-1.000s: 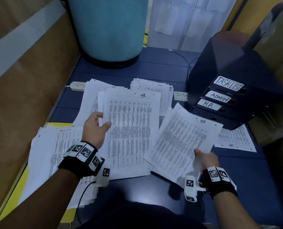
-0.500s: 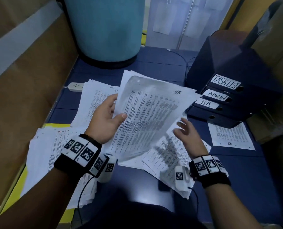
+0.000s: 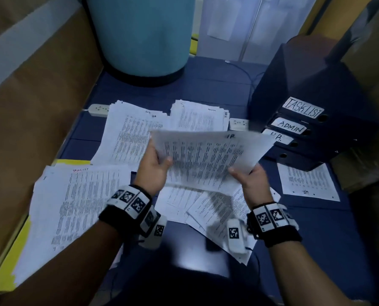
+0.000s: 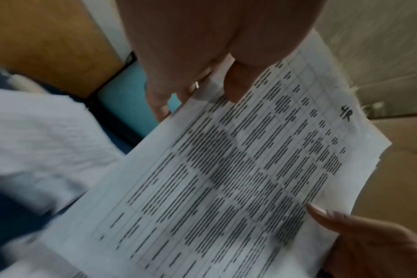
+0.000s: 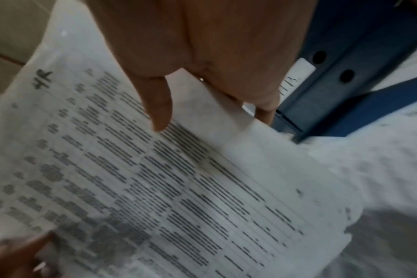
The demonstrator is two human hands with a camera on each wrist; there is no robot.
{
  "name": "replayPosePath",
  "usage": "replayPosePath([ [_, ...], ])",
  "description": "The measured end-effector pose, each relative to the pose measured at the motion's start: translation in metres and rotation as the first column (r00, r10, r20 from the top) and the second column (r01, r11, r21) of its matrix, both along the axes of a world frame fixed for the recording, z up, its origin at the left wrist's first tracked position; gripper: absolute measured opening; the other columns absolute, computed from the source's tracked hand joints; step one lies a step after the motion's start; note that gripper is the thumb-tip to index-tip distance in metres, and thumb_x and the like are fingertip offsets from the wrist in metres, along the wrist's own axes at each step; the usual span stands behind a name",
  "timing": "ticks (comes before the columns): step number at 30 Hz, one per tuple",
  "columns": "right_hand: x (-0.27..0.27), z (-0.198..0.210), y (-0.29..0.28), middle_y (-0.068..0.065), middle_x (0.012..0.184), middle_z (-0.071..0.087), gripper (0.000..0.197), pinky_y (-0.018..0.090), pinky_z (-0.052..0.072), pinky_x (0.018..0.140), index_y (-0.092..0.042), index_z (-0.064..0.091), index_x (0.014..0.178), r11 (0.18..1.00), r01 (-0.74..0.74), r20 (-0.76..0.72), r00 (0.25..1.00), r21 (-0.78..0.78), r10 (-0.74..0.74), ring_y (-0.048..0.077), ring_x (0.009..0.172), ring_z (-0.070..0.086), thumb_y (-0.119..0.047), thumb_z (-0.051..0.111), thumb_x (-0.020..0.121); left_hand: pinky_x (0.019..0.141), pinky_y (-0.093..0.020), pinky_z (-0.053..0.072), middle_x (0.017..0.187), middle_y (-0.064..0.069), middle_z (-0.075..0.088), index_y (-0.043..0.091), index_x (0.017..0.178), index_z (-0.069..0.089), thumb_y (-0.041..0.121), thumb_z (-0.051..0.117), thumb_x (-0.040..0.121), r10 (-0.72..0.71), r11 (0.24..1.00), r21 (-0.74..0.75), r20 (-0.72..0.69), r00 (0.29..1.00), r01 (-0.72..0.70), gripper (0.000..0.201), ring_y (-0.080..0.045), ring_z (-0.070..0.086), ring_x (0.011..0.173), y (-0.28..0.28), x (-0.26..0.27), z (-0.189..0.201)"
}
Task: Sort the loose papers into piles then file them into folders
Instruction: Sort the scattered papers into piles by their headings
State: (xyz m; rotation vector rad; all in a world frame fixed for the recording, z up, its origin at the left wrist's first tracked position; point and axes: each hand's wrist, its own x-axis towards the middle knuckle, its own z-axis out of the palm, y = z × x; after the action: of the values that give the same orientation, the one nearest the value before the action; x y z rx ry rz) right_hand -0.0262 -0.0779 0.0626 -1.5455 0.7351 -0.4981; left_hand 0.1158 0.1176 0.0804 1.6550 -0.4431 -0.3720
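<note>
A thin sheaf of printed papers marked "HR" is lifted above the blue table, held by both hands. My left hand pinches its left edge, thumb on top. My right hand pinches its right lower edge, thumb on the print. Loose sheets lie under the sheaf. A pile headed "TASKLIST" lies at the left, and two more piles lie further back. Dark binders labelled TASKLIST, ADMIN and H.R. are stacked at the right.
A single HR sheet lies in front of the binders. A large teal drum stands at the back. A wooden wall runs along the left. Two white power strips lie behind the piles. A yellow folder shows under the left pile.
My right hand let go of its own sheet, which now lies on the table, and came up to take the right edge of the sheaf that my left hand lifted and tilted.
</note>
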Motion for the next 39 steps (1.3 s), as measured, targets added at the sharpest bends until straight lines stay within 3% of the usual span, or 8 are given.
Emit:
replayPosePath([
  [4, -0.007, -0.040, 0.006, 0.002, 0.111, 0.065, 0.028, 0.034, 0.047, 0.090, -0.008, 0.056, 0.118, 0.999, -0.023, -0.247, 0.969, -0.046, 0.011, 0.025, 0.110, 0.061, -0.008, 0.064, 0.091, 0.081, -0.015, 0.045, 0.095, 0.001, 0.053, 0.017, 0.128, 0.036, -0.003, 0.044, 0.096, -0.009, 0.992, 0.122, -0.098, 0.995, 0.021, 0.038, -0.010, 0.052, 0.085, -0.009, -0.011, -0.042],
  [7, -0.007, -0.052, 0.005, 0.006, 0.118, 0.063, 0.033, 0.029, 0.041, 0.090, -0.006, 0.054, 0.128, 0.999, -0.027, -0.365, 0.931, -0.047, 0.008, 0.027, 0.116, 0.057, -0.014, 0.057, 0.096, 0.088, -0.028, 0.041, 0.113, -0.002, 0.055, 0.013, 0.132, 0.037, 0.004, 0.044, 0.098, 0.029, 0.979, 0.206, -0.125, 0.992, -0.003, 0.035, -0.017, 0.053, 0.102, -0.014, -0.008, -0.056],
  [15, 0.025, -0.028, 0.002, -0.008, 0.111, 0.069, 0.025, 0.043, 0.049, 0.095, -0.038, 0.059, 0.108, 0.996, -0.069, -0.221, 0.972, 0.058, 0.081, 0.017, 0.107, 0.064, -0.023, 0.055, 0.089, 0.092, -0.035, 0.044, 0.114, -0.006, 0.058, 0.005, 0.133, 0.046, 0.005, 0.046, 0.097, 0.110, 0.939, 0.335, -0.097, 0.989, -0.072, 0.036, -0.021, 0.055, 0.101, -0.006, 0.017, -0.077],
  [20, 0.043, -0.034, 0.020, 0.006, 0.105, 0.070, 0.027, 0.050, 0.055, 0.086, -0.024, 0.052, 0.119, 0.970, -0.200, -0.335, 0.912, 0.138, 0.236, 0.029, 0.091, 0.069, -0.032, 0.056, 0.094, 0.079, -0.040, 0.048, 0.101, -0.021, 0.060, 0.000, 0.115, 0.052, 0.003, 0.047, 0.093, 0.240, 0.892, 0.409, -0.066, 0.969, -0.193, 0.023, -0.035, 0.058, 0.089, 0.009, 0.052, -0.085],
  [25, 0.077, -0.048, 0.044, 0.018, 0.083, 0.070, 0.025, 0.029, 0.044, 0.048, -0.015, 0.050, 0.123, 0.927, -0.285, -0.367, 0.858, 0.242, 0.359, 0.024, 0.054, 0.060, -0.011, 0.046, 0.100, 0.062, -0.025, 0.043, 0.091, -0.010, 0.059, 0.003, 0.111, 0.052, 0.000, 0.048, 0.091, 0.332, 0.897, 0.349, -0.126, 0.935, -0.271, 0.021, -0.021, 0.056, 0.071, 0.030, 0.093, -0.094],
  [30, 0.142, -0.062, 0.053, 0.010, 0.074, 0.061, 0.020, 0.026, 0.036, 0.043, -0.017, 0.054, 0.110, 0.954, -0.219, -0.335, 0.900, 0.205, 0.278, 0.020, 0.045, 0.052, -0.005, 0.046, 0.097, 0.078, -0.039, 0.052, 0.104, -0.004, 0.058, 0.025, 0.128, 0.044, 0.012, 0.054, 0.092, 0.478, 0.877, 0.225, -0.302, 0.825, -0.425, 0.040, -0.015, 0.058, 0.082, 0.056, 0.123, -0.109],
  [35, 0.209, -0.081, 0.071, 0.017, 0.069, 0.060, 0.007, 0.024, 0.032, 0.038, -0.008, 0.044, 0.105, 0.934, -0.142, -0.338, 0.906, 0.327, 0.256, 0.016, 0.038, 0.053, -0.004, 0.044, 0.100, 0.056, -0.032, 0.052, 0.101, -0.001, 0.051, 0.024, 0.139, 0.026, 0.018, 0.047, 0.098, 0.551, 0.826, 0.157, -0.425, 0.718, -0.542, 0.046, -0.018, 0.060, 0.063, 0.081, 0.127, -0.121],
  [39, 0.231, -0.099, 0.088, 0.016, 0.076, 0.062, 0.024, 0.023, 0.037, 0.038, -0.006, 0.045, 0.109, 0.925, -0.195, -0.462, 0.821, 0.326, 0.336, 0.016, 0.040, 0.050, -0.024, 0.055, 0.099, 0.058, -0.033, 0.045, 0.090, -0.007, 0.050, 0.028, 0.138, 0.027, 0.014, 0.054, 0.093, 0.609, 0.793, 0.281, -0.364, 0.705, -0.540, 0.054, -0.018, 0.049, 0.058, 0.097, 0.126, -0.131],
])
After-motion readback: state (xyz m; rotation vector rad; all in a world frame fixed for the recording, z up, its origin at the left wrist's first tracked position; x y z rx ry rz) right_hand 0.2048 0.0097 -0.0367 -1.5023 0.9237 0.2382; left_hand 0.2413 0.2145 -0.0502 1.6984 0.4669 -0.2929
